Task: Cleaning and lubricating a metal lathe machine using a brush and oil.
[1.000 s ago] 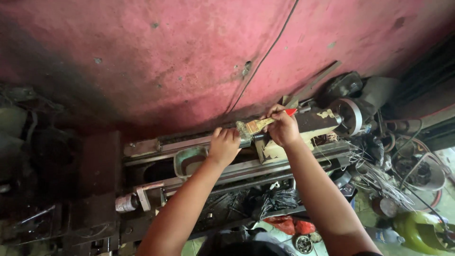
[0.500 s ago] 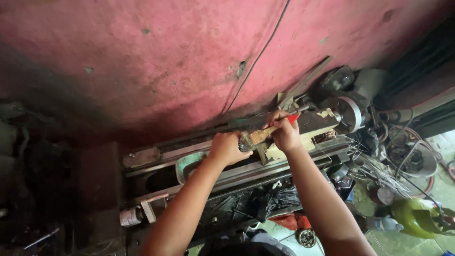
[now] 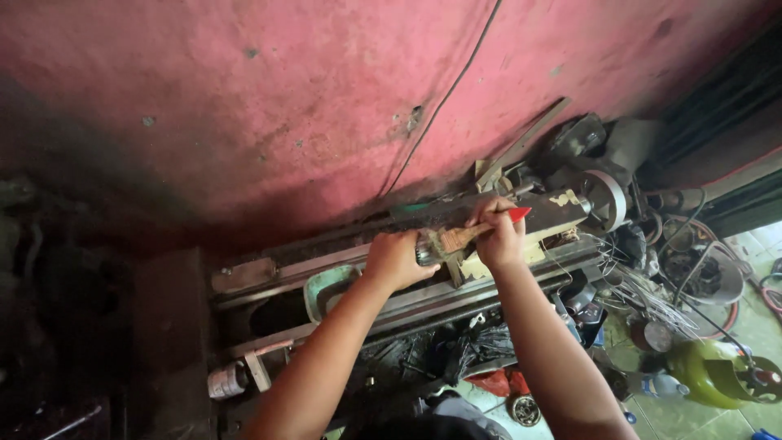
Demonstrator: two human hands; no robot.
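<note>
The right hand (image 3: pixel 498 238) is closed around a paintbrush (image 3: pixel 471 234) with a wooden handle and a red tip; the bristles point toward the left hand. The left hand (image 3: pixel 397 259) is closed over a small metal part (image 3: pixel 425 248) just beside the bristles, so both hands are very near each other, almost touching. They work above a long, dirty metal machine (image 3: pixel 342 253) that looks like a small lathe and lies along a pink wall (image 3: pixel 285 98). A thin dark cable (image 3: pixel 444 98) runs down this wall to the machine. At the right end of the machine there is a round pulley (image 3: pixel 611 200). Lower right, on the tiled floor (image 3: pixel 757 318), stand a green gas bottle (image 3: pixel 717 375) and tangled wires (image 3: pixel 643 285).
</note>
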